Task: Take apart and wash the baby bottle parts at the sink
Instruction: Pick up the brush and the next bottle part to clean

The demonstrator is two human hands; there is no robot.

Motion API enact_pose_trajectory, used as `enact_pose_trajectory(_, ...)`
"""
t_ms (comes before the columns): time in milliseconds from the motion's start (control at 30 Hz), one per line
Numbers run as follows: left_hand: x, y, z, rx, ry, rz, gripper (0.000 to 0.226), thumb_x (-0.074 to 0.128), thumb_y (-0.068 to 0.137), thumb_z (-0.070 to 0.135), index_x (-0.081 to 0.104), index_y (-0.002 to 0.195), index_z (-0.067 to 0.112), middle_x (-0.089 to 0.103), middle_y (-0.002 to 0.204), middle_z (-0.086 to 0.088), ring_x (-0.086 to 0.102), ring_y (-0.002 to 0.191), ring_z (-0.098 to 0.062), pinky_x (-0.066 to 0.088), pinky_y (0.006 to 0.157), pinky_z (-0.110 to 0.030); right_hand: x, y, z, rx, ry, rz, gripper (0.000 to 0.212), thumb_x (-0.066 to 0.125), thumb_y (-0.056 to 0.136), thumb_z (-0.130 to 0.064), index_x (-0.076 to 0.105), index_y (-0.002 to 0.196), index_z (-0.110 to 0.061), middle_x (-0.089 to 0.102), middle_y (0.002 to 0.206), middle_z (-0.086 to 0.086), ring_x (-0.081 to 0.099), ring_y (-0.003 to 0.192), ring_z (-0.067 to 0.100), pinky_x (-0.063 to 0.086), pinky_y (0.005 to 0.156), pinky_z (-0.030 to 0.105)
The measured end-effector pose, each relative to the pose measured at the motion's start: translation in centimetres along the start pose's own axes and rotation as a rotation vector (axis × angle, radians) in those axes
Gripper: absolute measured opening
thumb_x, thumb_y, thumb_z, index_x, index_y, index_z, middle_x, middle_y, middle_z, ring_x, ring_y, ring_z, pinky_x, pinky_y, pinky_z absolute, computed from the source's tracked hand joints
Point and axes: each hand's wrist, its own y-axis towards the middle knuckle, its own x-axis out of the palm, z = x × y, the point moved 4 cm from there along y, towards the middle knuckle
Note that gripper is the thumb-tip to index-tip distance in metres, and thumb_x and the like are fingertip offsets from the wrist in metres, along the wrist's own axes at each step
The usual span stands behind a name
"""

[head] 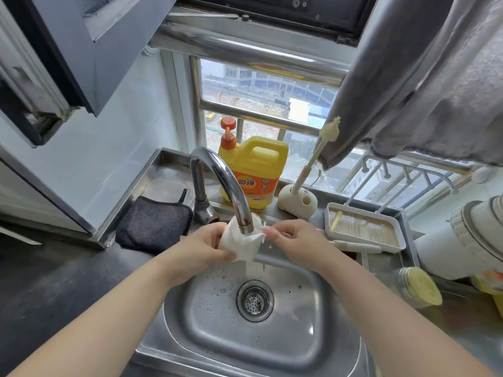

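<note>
A milky white baby bottle (pixel 241 247) is held tilted over the steel sink (pixel 304 330), right under the spout of the chrome tap (pixel 223 178). My left hand (pixel 204 247) grips the bottle's body from the left. My right hand (pixel 295 240) pinches the bottle's rim with fingertips and thumb from the right. Water trickles off the bottle toward the drain strainer (pixel 255 300). The tap spout hides part of the bottle's mouth.
On the ledge behind the tap stand a yellow detergent jug (pixel 254 172) and a cream bottle brush (pixel 328 130) in its holder (pixel 298 201). A white drying tray (pixel 362 229) sits right of the sink, a black cloth (pixel 155 224) left. A grey towel (pixel 424 77) hangs overhead right.
</note>
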Motion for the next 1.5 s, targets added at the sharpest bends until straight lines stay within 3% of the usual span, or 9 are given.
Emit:
enact_pose_trajectory(167, -0.8, -0.4, -0.2, -0.016, -0.027, 0.053, 0.06, 0.07, 0.063, -0.001, 0.05, 0.12, 0.003, 0.061, 0.112, -0.021, 0.059, 0.095, -0.017, 0.046, 0.087, -0.036, -0.6, -0.6, 0.9, 0.046, -0.058, -0.023, 0.026, 0.055, 0.087, -0.056, 0.07, 0.075, -0.038, 0.064, 0.07, -0.021, 0.057, 0.077, -0.004, 0.044, 0.071, 0.021)
enact_pose_trajectory(367, 0.1, -0.1, 0.5, 0.014, -0.105, 0.054, 0.05, 0.064, 0.07, 0.003, 0.059, 0.118, 0.017, 0.064, 0.111, -0.012, 0.057, 0.092, -0.015, 0.044, 0.077, -0.031, -0.3, 0.1, -0.5, -0.014, 0.015, 0.015, 0.025, 0.053, 0.09, -0.053, 0.07, 0.081, -0.036, 0.061, 0.063, -0.024, 0.052, 0.063, -0.012, 0.036, 0.061, 0.016)
enact_pose_trajectory(667, -0.4, -0.8, -0.4, -0.022, 0.072, 0.037, 0.032, 0.075, 0.064, 0.008, 0.069, 0.095, -0.001, 0.07, 0.09, -0.011, 0.062, 0.084, -0.014, 0.049, 0.08, -0.025, -0.7, -0.6, 0.9, 0.046, 0.021, 0.009, 0.026, 0.054, 0.089, -0.052, 0.065, 0.07, -0.038, 0.056, 0.054, -0.03, 0.052, 0.062, -0.014, 0.035, 0.058, 0.015)
enact_pose_trajectory(833, -0.1, -0.5, 0.1, 0.005, 0.076, 0.069, 0.048, 0.066, 0.058, -0.003, 0.067, 0.105, 0.007, 0.07, 0.096, -0.011, 0.064, 0.088, -0.017, 0.05, 0.079, -0.03, 1.1, -0.9, 0.7, -0.006, -0.013, -0.049, 0.025, 0.058, 0.084, -0.058, 0.071, 0.08, -0.036, 0.064, 0.066, -0.021, 0.059, 0.067, -0.001, 0.047, 0.066, 0.02)
enact_pose_trajectory(933, -0.1, -0.7, 0.3, 0.028, -0.022, 0.08, 0.056, 0.062, 0.054, -0.002, 0.065, 0.109, 0.008, 0.071, 0.094, -0.006, 0.065, 0.087, -0.014, 0.053, 0.075, -0.024, -0.5, -1.0, 1.3, 0.017, -0.03, -0.012, 0.021, 0.057, 0.087, -0.053, 0.068, 0.078, -0.038, 0.057, 0.054, -0.03, 0.053, 0.06, -0.012, 0.038, 0.06, 0.015)
enact_pose_trajectory(1067, 0.5, -0.5, 0.7, 0.026, -0.164, 0.018, 0.06, 0.073, 0.06, 0.023, 0.063, 0.116, 0.006, 0.07, 0.105, -0.009, 0.065, 0.093, -0.016, 0.054, 0.074, -0.025, -1.0, -0.8, -0.3, -0.056, 0.027, -0.001, 0.025, 0.052, 0.094, -0.042, 0.061, 0.072, -0.036, 0.045, 0.043, -0.034, 0.045, 0.051, -0.02, 0.034, 0.051, 0.005)
enact_pose_trajectory(1200, -0.5, -0.9, 0.1, 0.005, -0.086, 0.065, 0.064, 0.086, 0.056, 0.046, 0.068, 0.105, 0.008, 0.072, 0.1, -0.009, 0.067, 0.091, -0.017, 0.054, 0.079, -0.024, -0.3, -1.3, 0.4, -0.03, 0.01, -0.051, 0.028, 0.054, 0.091, -0.048, 0.062, 0.066, -0.038, 0.047, 0.044, -0.023, 0.043, 0.047, -0.006, 0.029, 0.051, 0.012)
enact_pose_trajectory(1367, -0.6, -0.8, -0.2, -0.013, 0.004, 0.057, 0.043, 0.076, 0.067, 0.014, 0.066, 0.108, 0.006, 0.071, 0.104, -0.009, 0.066, 0.095, -0.018, 0.051, 0.082, -0.024, -0.8, -0.8, 0.4, 0.013, 0.033, -0.011, 0.024, 0.054, 0.091, -0.049, 0.064, 0.072, -0.039, 0.052, 0.048, -0.029, 0.048, 0.051, -0.014, 0.033, 0.056, 0.019)
enact_pose_trajectory(1500, -0.2, -0.3, 0.9, 0.047, 0.105, 0.06, 0.037, 0.078, 0.067, 0.009, 0.067, 0.102, 0.008, 0.066, 0.107, -0.021, 0.063, 0.094, -0.022, 0.049, 0.088, -0.035, 1.1, 0.1, -0.3, -0.022, -0.072, -0.024, 0.028, 0.056, 0.083, -0.061, 0.071, 0.081, -0.037, 0.07, 0.078, -0.012, 0.061, 0.082, -0.001, 0.049, 0.077, 0.025)
